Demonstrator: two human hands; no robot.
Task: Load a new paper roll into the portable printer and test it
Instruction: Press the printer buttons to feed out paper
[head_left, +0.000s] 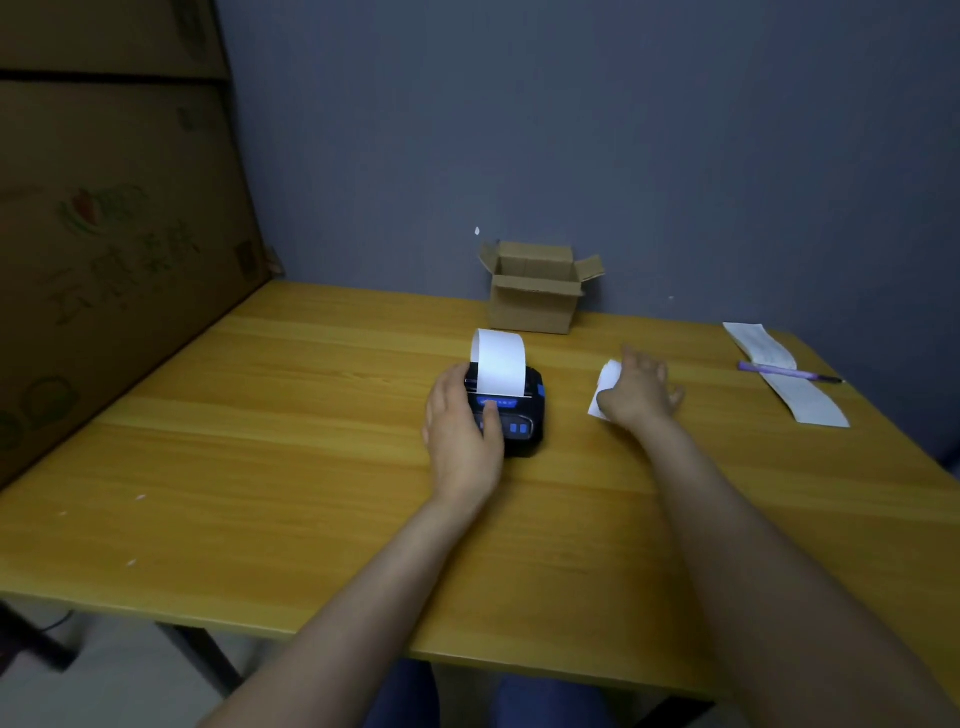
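Now testing | printer (511, 415) mid-surface (260, 441), paper (500, 364) feeding up | left hand (462, 431) cupped on printer, thumb on button | right hand (641, 395) splayed on slip (605, 387) | press steady, brace body

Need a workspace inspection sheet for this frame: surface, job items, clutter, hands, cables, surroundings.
Surface: yellow wooden table, a few small white specks near its left front.
Job's things: black portable printer with a blank paper strip curling up from its slot; display lit blue.
Clutter: open cardboard box at the wall; long printed slip with a purple pen lying across it, far right.
Hands: left hand on the printer, thumb on its front panel; right hand resting on a small white paper piece.
Cables: nothing seen.
Surroundings: blue-grey wall; large cardboard sheet leaning at left.
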